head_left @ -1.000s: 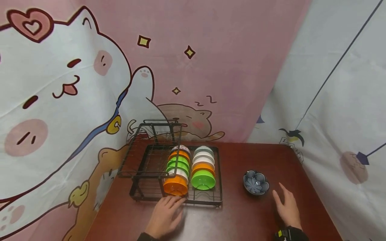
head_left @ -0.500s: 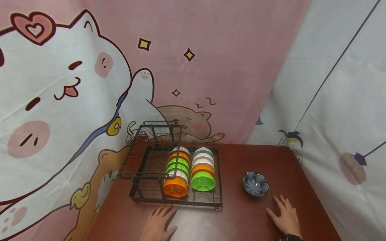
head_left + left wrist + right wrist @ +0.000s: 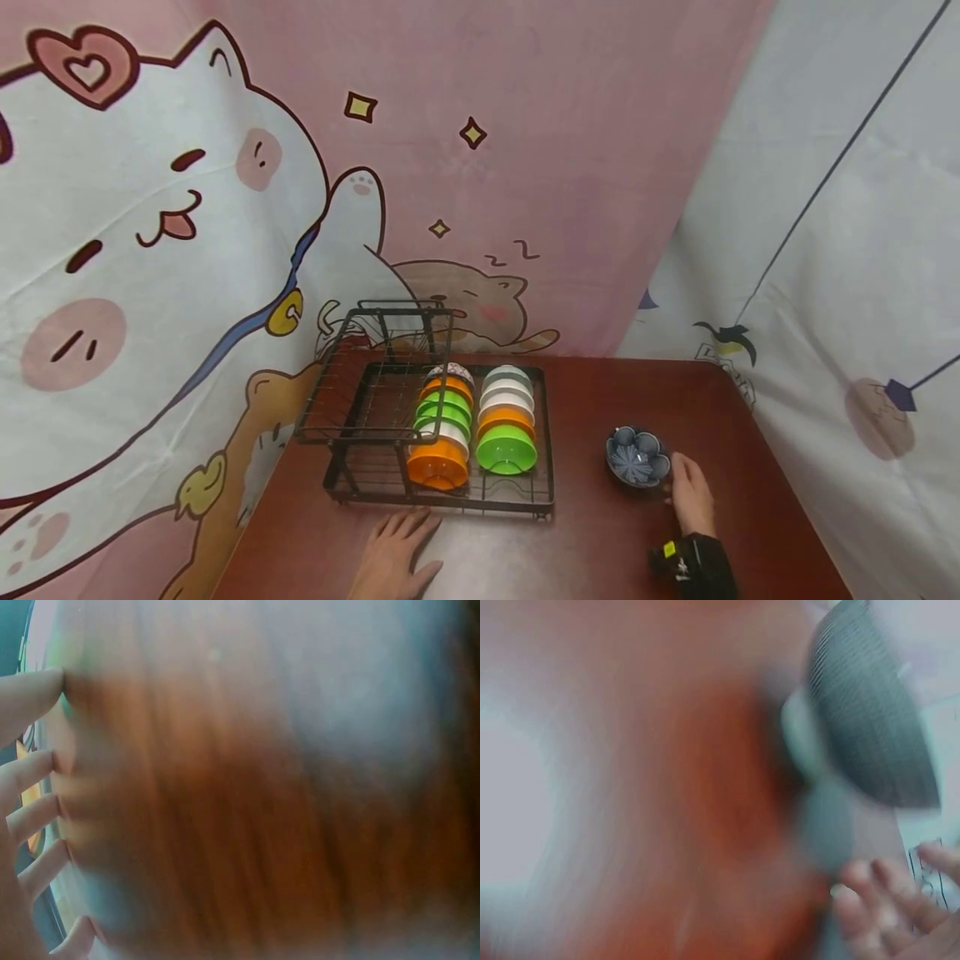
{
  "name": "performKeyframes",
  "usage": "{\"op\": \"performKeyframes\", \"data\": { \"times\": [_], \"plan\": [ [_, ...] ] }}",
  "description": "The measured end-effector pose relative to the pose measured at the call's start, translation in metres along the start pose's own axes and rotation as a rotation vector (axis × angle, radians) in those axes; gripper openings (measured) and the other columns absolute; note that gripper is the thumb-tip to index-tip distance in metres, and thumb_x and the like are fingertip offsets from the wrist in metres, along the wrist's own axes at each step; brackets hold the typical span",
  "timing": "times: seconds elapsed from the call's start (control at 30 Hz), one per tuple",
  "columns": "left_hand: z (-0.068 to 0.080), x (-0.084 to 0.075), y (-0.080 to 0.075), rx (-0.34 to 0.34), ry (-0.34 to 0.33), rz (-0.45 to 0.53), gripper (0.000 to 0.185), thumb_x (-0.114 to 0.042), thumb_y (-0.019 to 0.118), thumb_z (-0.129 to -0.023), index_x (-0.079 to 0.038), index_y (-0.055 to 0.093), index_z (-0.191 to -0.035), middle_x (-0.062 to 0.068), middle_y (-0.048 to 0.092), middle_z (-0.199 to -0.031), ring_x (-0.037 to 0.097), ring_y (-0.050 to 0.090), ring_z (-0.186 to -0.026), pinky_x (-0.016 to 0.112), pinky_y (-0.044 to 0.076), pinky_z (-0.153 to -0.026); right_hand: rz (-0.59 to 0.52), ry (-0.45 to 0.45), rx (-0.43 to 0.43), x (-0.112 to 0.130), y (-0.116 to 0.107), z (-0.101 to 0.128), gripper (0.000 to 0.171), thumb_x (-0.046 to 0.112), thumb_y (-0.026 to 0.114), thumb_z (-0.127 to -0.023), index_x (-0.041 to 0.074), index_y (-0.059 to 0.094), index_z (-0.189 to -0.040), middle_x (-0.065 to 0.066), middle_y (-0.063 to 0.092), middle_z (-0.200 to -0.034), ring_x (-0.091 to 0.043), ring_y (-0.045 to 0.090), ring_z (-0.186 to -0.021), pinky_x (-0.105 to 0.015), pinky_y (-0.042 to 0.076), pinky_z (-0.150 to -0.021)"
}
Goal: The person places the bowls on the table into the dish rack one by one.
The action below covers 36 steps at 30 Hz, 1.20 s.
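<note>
A small dark blue flower-patterned bowl (image 3: 635,457) stands on the brown table (image 3: 592,542), right of the rack. My right hand (image 3: 687,487) lies just right of it with fingers extended, fingertips at its rim; contact is unclear. The right wrist view is blurred and shows the bowl (image 3: 871,712) from the side, with my fingers (image 3: 885,904) below it and slightly apart. My left hand (image 3: 395,550) rests flat on the table in front of the rack, fingers spread; in the blurred left wrist view its fingers (image 3: 30,787) hold nothing.
A black wire dish rack (image 3: 352,487) holds two rows of upright orange (image 3: 435,467), green (image 3: 506,450) and white bowls, with a raised wire shelf (image 3: 375,367) on its left. Cartoon cat curtains close off the back and right sides.
My right hand has moved forward and left to the blue bowl's right rim. My left hand drew back from the rack's front a second ago and has since stayed flat.
</note>
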State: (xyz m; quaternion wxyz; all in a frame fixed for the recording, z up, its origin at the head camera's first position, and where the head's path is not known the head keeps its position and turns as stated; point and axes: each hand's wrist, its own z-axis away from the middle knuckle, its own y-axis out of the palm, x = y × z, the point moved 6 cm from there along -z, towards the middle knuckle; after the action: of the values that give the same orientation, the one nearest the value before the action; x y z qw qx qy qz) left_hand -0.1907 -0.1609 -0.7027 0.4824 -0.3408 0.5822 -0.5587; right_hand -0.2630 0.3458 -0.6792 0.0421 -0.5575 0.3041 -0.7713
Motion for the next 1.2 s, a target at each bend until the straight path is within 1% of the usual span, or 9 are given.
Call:
{"op": "performKeyframes", "data": {
  "times": [0.07, 0.17, 0.37, 0.47, 0.6, 0.7, 1.0, 1.1, 1.2],
  "plan": [
    [0.0, 0.0, 0.001, 0.0, 0.006, 0.0, 0.065, -0.073, 0.038, -0.075, -0.04, 0.04, -0.131, -0.007, 0.04, -0.133, 0.028, 0.037, -0.119, 0.06, 0.026, -0.091, -0.048, 0.023, 0.028, 0.003, 0.01, -0.003, 0.069, 0.048, 0.041, -0.089, 0.003, 0.023, -0.138, -0.026, 0.04, -0.121, -0.027, 0.058, -0.074, -0.042, 0.049, -0.058],
    [0.0, -0.001, 0.003, 0.017, 0.007, 0.003, 0.065, -0.073, 0.037, -0.075, -0.041, 0.038, -0.132, -0.007, 0.039, -0.134, 0.028, 0.037, -0.119, 0.06, 0.026, -0.091, -0.084, 0.044, 0.066, 0.002, 0.021, -0.006, 0.062, 0.026, 0.05, -0.088, -0.005, 0.023, -0.134, -0.031, 0.041, -0.115, -0.024, 0.061, -0.06, -0.038, 0.051, -0.05],
    [-0.002, -0.001, 0.002, 0.029, -0.011, 0.018, 0.066, -0.075, 0.035, -0.074, -0.042, 0.037, -0.132, -0.007, 0.04, -0.134, 0.028, 0.038, -0.117, 0.061, 0.026, -0.09, -0.287, 0.022, 0.115, 0.012, 0.026, -0.006, 0.048, 0.005, 0.039, -0.09, 0.0, 0.025, -0.135, -0.028, 0.039, -0.121, -0.034, 0.058, -0.086, -0.044, 0.052, -0.059],
    [-0.002, 0.0, 0.0, 0.012, -0.011, 0.012, 0.067, -0.075, 0.035, -0.074, -0.041, 0.038, -0.132, -0.008, 0.041, -0.132, 0.028, 0.039, -0.116, 0.061, 0.027, -0.089, -0.464, 0.015, 0.171, 0.022, 0.024, -0.003, 0.046, 0.006, 0.035, -0.094, 0.004, 0.02, -0.137, -0.025, 0.035, -0.125, -0.032, 0.056, -0.09, -0.048, 0.05, -0.065],
    [-0.001, 0.002, 0.001, 0.012, -0.008, 0.004, 0.067, -0.075, 0.034, -0.074, -0.042, 0.037, -0.132, -0.008, 0.04, -0.133, 0.028, 0.039, -0.116, 0.06, 0.027, -0.089, -0.788, 0.084, 0.23, 0.026, 0.019, 0.001, 0.051, 0.008, 0.034, -0.096, 0.014, 0.011, -0.141, -0.014, 0.033, -0.126, -0.025, 0.057, -0.092, -0.052, 0.046, -0.076],
    [-0.001, 0.003, 0.003, 0.014, -0.006, 0.012, 0.066, -0.075, 0.035, -0.074, -0.043, 0.036, -0.132, -0.008, 0.04, -0.133, 0.028, 0.039, -0.116, 0.061, 0.027, -0.089, -0.908, 0.105, 0.218, 0.025, 0.011, 0.003, 0.054, 0.009, 0.037, -0.095, 0.018, 0.011, -0.141, -0.006, 0.036, -0.12, -0.021, 0.057, -0.092, -0.05, 0.047, -0.077],
    [-0.001, 0.002, 0.001, 0.023, -0.016, 0.017, 0.065, -0.074, 0.037, -0.074, -0.041, 0.039, -0.131, -0.007, 0.041, -0.132, 0.029, 0.039, -0.116, 0.061, 0.026, -0.09, -0.971, 0.028, 0.137, 0.026, -0.002, 0.008, 0.052, 0.007, 0.037, -0.095, 0.015, 0.015, -0.141, -0.007, 0.039, -0.117, -0.025, 0.06, -0.086, -0.05, 0.049, -0.069],
    [-0.002, 0.0, -0.001, 0.034, -0.008, 0.019, 0.066, -0.073, 0.039, -0.075, -0.038, 0.041, -0.131, -0.005, 0.042, -0.132, 0.028, 0.039, -0.117, 0.06, 0.026, -0.091, -0.927, -0.038, 0.105, 0.034, 0.0, 0.011, 0.053, 0.009, 0.039, -0.094, 0.018, 0.016, -0.141, -0.007, 0.038, -0.119, -0.019, 0.058, -0.091, -0.052, 0.048, -0.071],
    [-0.003, -0.004, -0.004, 0.054, 0.001, 0.016, 0.066, -0.072, 0.041, -0.075, -0.035, 0.043, -0.13, -0.003, 0.043, -0.131, 0.029, 0.038, -0.119, 0.058, 0.026, -0.093, -0.803, -0.151, 0.042, 0.05, 0.006, 0.014, 0.051, 0.01, 0.041, -0.094, 0.014, 0.022, -0.14, -0.01, 0.039, -0.125, -0.016, 0.053, -0.101, -0.043, 0.047, -0.08]
  ]
}}
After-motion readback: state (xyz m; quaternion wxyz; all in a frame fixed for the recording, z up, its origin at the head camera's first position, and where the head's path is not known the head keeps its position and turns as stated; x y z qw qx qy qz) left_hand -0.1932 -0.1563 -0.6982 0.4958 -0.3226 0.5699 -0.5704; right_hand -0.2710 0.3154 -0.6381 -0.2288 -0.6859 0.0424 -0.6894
